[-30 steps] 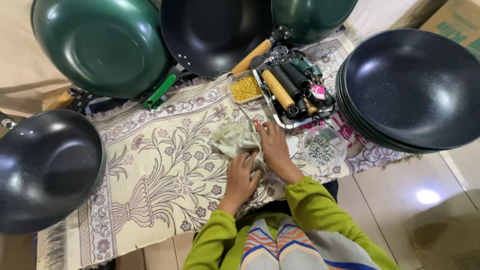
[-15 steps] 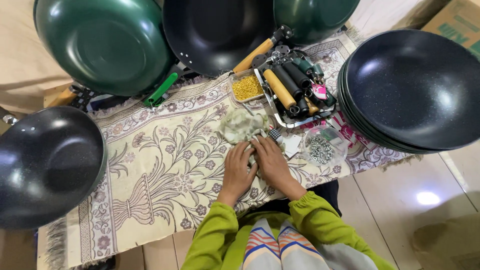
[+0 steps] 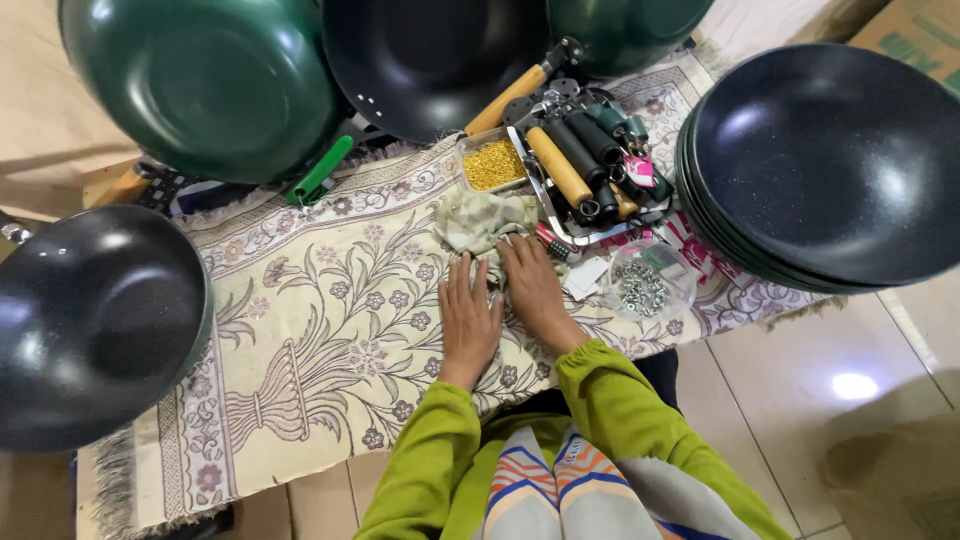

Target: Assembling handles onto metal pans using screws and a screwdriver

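Seen from above, both hands now lie flat and side by side on the patterned mat [image 3: 300,330]. A second ago they were bunched over the pale crumpled cloth [image 3: 485,220]; since then they have slid back toward the body. The left hand [image 3: 468,320] rests palm down, fingers released and gripping nothing. The right hand [image 3: 530,290] is also spread, its fingertips touching the cloth's near edge, perhaps pinning it; the contact is hard to make out. The cloth sits just beside a tray of wooden and black handles [image 3: 590,170]. Dark woks [image 3: 830,160] around the mat are cut off by the frame.
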